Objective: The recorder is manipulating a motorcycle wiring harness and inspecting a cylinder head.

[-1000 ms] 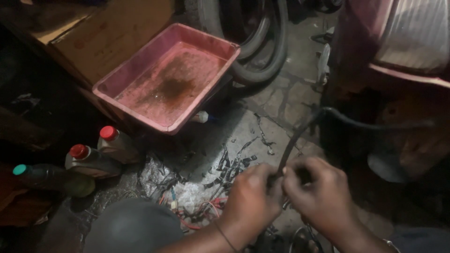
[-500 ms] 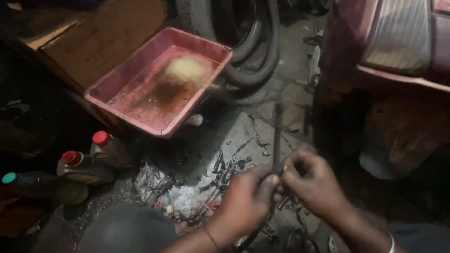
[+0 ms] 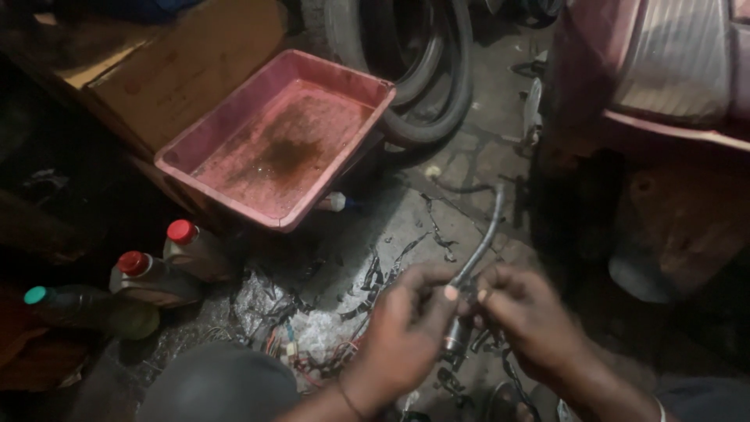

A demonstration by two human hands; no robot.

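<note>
Left hand and right hand both pinched on black hose with small metal fitting — held low over greasy floor. Pink tray upper left, well apart — 2 red-capped bottles beside.

**Count of things on the workshop floor**

One shallow pink rectangular plastic tray with a dark stain. Three plastic bottles lying together at the left: two with red caps, one dark bottle with a teal cap. One small white-capped container beneath the tray's edge. Two bare hands, left and right, share one dark flexible hose. Black rubber tyres lean behind; their number is unclear.
</note>
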